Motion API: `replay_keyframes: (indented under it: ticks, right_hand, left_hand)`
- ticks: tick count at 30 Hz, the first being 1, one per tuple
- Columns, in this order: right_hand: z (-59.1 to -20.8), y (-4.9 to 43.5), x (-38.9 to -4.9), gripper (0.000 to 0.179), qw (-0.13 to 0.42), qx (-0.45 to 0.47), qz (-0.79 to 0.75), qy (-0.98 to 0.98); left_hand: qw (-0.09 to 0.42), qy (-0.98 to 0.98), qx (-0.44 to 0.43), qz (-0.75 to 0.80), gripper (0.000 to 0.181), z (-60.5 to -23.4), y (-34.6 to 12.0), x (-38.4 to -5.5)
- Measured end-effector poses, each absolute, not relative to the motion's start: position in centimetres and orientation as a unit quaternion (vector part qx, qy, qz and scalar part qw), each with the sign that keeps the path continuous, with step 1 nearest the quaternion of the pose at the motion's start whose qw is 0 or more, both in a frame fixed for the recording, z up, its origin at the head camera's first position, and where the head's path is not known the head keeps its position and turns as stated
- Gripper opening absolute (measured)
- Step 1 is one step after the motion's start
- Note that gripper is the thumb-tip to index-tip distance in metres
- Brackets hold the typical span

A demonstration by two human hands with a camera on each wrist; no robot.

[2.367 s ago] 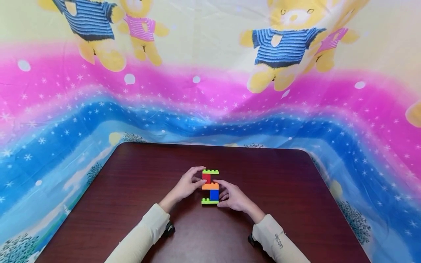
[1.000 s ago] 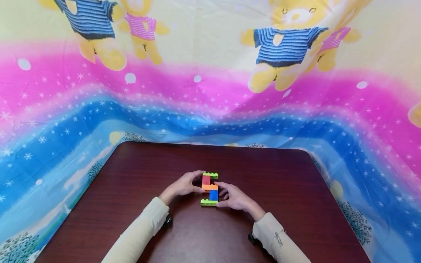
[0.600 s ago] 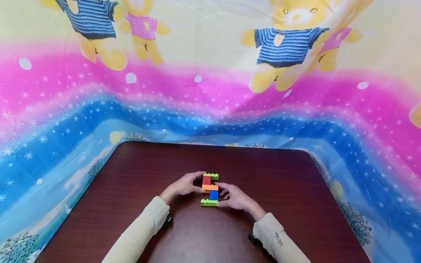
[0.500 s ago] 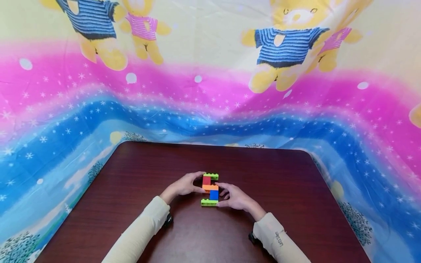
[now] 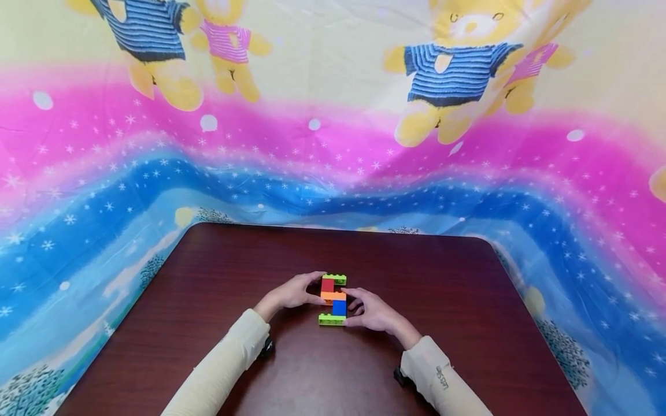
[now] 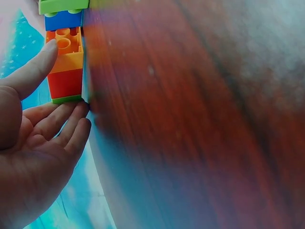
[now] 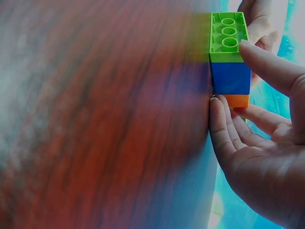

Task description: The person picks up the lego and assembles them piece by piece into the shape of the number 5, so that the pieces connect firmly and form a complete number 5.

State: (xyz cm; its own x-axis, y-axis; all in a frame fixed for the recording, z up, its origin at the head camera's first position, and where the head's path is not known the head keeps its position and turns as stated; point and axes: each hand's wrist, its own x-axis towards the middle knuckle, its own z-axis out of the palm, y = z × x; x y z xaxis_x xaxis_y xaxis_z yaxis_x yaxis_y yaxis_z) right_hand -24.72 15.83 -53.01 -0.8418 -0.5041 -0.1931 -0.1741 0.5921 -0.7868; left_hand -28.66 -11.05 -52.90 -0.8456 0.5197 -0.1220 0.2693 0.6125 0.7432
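Note:
An S-shaped structure of toy building bricks is at the middle of the table. It joins a far green brick [image 5: 334,279], a red brick [image 5: 327,286], an orange brick [image 5: 333,296], a blue brick [image 5: 339,308] and a near green brick [image 5: 331,319]. My left hand [image 5: 292,291] grips the red part, its thumb on the hollow underside of the orange brick [image 6: 69,62] and fingertips at the far green brick. My right hand [image 5: 373,312] grips the blue part, thumb on the near green brick [image 7: 229,36] and fingers by the orange brick [image 7: 238,100].
A dark red-brown wooden table [image 5: 234,248] with rounded far corners lies beneath both hands. Behind and beside it hangs a curtain [image 5: 312,156] printed with bears and snowflakes. Each cream sleeve [image 5: 224,358] has a dark device at its cuff.
Since the earliest frame, the structure's far end has come slightly nearer. My left thumb has shifted from the red brick's front to the orange brick. Over the last half second the hands hold still.

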Motion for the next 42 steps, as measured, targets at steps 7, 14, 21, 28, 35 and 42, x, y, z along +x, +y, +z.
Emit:
replay_keyframes:
  ticks: [7, 14, 21, 28, 35, 42]
  right_hand:
    - [-53.15, 15.77, -25.0, 0.081, 0.203, -0.198, -0.405, 0.869]
    - [-53.11, 15.65, -25.14, 0.08, 0.207, -0.198, -0.408, 0.867]
    - [-53.15, 15.6, -25.15, 0.08, 0.206, -0.201, -0.405, 0.868]
    - [-53.18, 15.63, -25.18, 0.08, 0.204, -0.206, -0.406, 0.867]
    - [-53.28, 15.59, -25.21, 0.081, 0.203, -0.205, -0.404, 0.868]
    - [-53.22, 15.77, -25.05, 0.082, 0.198, -0.202, -0.408, 0.868]
  left_hand:
    - [0.166, 0.891, 0.219, 0.362, 0.081, -53.01, -11.05, -28.78]
    - [0.169, 0.895, 0.211, 0.355, 0.082, -53.06, -11.15, -28.81]
    - [0.174, 0.899, 0.212, 0.342, 0.086, -52.97, -11.28, -28.67]
    - [0.174, 0.9, 0.213, 0.339, 0.088, -52.97, -11.27, -28.61]
    - [0.174, 0.899, 0.213, 0.339, 0.088, -52.92, -11.27, -28.64]
    - [0.171, 0.89, 0.216, 0.364, 0.091, -53.01, -11.41, -28.35]
